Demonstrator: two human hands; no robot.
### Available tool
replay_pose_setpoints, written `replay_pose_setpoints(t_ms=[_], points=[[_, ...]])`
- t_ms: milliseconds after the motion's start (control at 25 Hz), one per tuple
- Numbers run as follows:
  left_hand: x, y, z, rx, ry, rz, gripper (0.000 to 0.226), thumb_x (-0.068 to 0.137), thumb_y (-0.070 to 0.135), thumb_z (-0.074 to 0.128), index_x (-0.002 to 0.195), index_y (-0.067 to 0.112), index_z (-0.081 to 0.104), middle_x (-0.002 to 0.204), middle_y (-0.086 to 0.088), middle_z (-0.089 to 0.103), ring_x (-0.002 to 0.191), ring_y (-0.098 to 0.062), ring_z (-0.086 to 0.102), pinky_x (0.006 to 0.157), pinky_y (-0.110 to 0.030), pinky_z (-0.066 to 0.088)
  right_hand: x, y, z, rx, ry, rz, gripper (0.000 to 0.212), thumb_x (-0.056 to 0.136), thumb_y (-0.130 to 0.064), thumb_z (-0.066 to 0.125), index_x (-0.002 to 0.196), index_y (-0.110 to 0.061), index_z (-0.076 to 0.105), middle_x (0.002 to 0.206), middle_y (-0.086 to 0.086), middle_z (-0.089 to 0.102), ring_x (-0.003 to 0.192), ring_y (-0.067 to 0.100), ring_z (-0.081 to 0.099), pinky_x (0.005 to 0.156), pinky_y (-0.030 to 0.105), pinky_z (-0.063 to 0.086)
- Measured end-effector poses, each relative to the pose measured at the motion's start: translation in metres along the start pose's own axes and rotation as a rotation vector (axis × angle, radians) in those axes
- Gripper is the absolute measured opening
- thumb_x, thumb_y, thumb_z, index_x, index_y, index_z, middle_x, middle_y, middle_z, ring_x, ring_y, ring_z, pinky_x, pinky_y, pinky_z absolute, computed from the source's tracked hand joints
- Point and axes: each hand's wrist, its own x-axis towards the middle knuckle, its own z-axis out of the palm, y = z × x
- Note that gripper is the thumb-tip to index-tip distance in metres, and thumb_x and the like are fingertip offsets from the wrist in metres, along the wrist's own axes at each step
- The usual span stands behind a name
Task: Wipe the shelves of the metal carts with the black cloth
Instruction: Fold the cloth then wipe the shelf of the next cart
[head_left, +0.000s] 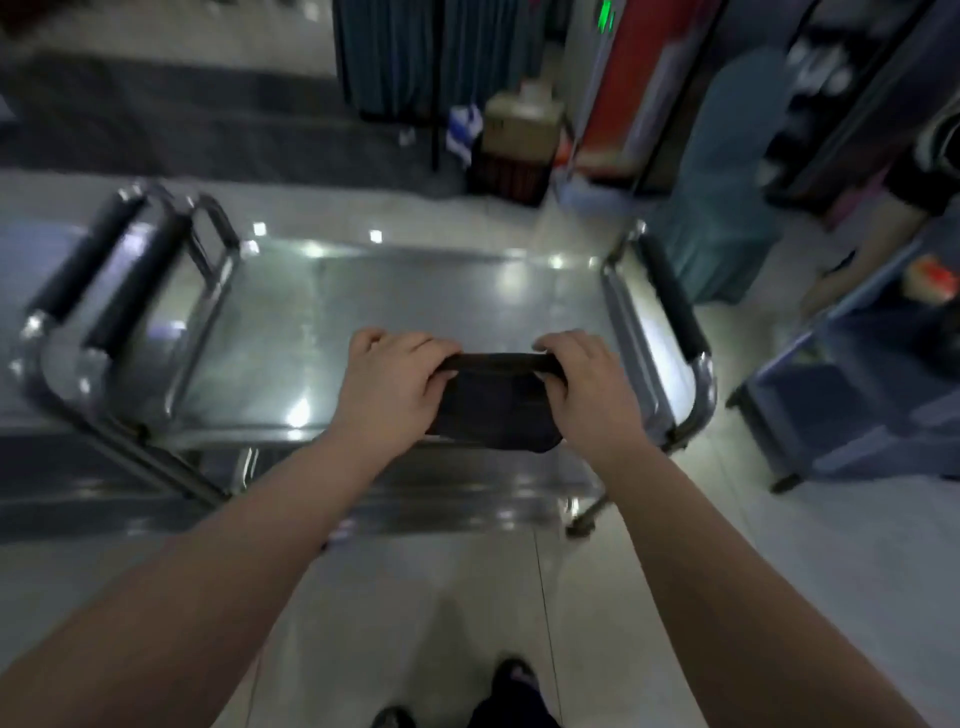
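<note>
Holding the cloth (496, 405) by its top edge, you had one hand at each end. Your left hand (387, 382) pinched the left end. Your right hand (584, 387) pinched the right end. Your fingers were curled over the edge on both sides. The cloth was black and pulled tight between your hands. The rest of it hung down toward you.

The cloth was over the near edge of the top shelf (374, 296). You could not tell from the picture if it touched the shelf. The shelf was shiny metal with bright spots of light on it. It belonged to a cart (698, 395) with a black grip (670, 306) on its right side. A lower shelf (467, 499) showed under the top one.

A second cart (47, 374) stood just beside it on the left. Two more black grips (145, 275) were there, close together.

Your shoes (511, 680) stood on the pale floor (415, 597) near the cart. A blue cart (857, 415) was off to the right. Far behind the metal cart sat a box (522, 122). The whole picture was blurry.
</note>
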Motion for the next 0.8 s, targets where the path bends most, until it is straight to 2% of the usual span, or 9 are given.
replay_pose_setpoints(t_ms=[80,200,280,440,600,800], points=[[0.036,0.007,-0.050,0.013,0.080,0.012,0.021,0.087,0.019,0.065,0.106,0.025,0.072,0.098,0.004,0.071,0.095,-0.023,0.064,0.088,-0.038,0.029,0.038,-0.027,-0.039,-0.019,0.070,-0.047,0.022,0.085,-0.003,0.063,0.106,-0.009,0.064,0.104,0.006,0.063,0.098,0.028,0.054,0.086,0.036,0.040],[0.079,0.016,-0.115,0.072,0.158,0.049,0.021,0.088,0.020,0.064,0.106,0.028,0.070,0.100,0.005,0.068,0.099,-0.023,0.061,0.088,-0.038,0.028,0.082,-0.062,-0.086,-0.109,0.102,-0.152,0.019,0.087,-0.007,0.063,0.106,-0.010,0.062,0.105,0.006,0.061,0.100,0.029,0.053,0.086,0.041,0.041],[0.104,0.024,-0.149,0.118,0.185,0.066,0.021,0.091,0.023,0.061,0.110,0.031,0.068,0.104,0.005,0.067,0.102,-0.022,0.060,0.088,-0.037,0.027,0.103,-0.079,-0.114,-0.179,0.154,-0.193,0.021,0.088,-0.009,0.062,0.109,-0.011,0.060,0.109,0.007,0.058,0.104,0.029,0.052,0.088,0.044,0.043],[0.146,0.041,-0.194,0.184,0.235,0.158,0.019,0.095,0.026,0.056,0.110,0.033,0.066,0.105,0.007,0.066,0.102,-0.020,0.060,0.086,-0.037,0.027,0.134,-0.101,-0.165,-0.248,0.277,-0.265,0.021,0.088,-0.004,0.060,0.108,-0.008,0.057,0.109,0.008,0.051,0.104,0.028,0.048,0.088,0.041,0.040],[0.187,0.064,-0.207,0.139,0.314,0.264,0.017,0.094,0.027,0.058,0.108,0.034,0.066,0.102,0.008,0.066,0.100,-0.020,0.059,0.081,-0.036,0.024,0.148,-0.096,-0.213,-0.356,0.372,-0.260,0.021,0.087,-0.002,0.060,0.106,-0.009,0.056,0.107,0.008,0.052,0.099,0.030,0.048,0.084,0.046,0.042],[0.226,0.114,-0.168,0.110,0.317,0.385,0.016,0.095,0.028,0.055,0.106,0.032,0.066,0.100,0.008,0.066,0.098,-0.019,0.059,0.084,-0.037,0.024,0.131,-0.045,-0.251,-0.449,0.410,-0.174,0.016,0.086,-0.002,0.059,0.102,-0.007,0.059,0.101,0.009,0.054,0.092,0.031,0.049,0.079,0.047,0.041]])
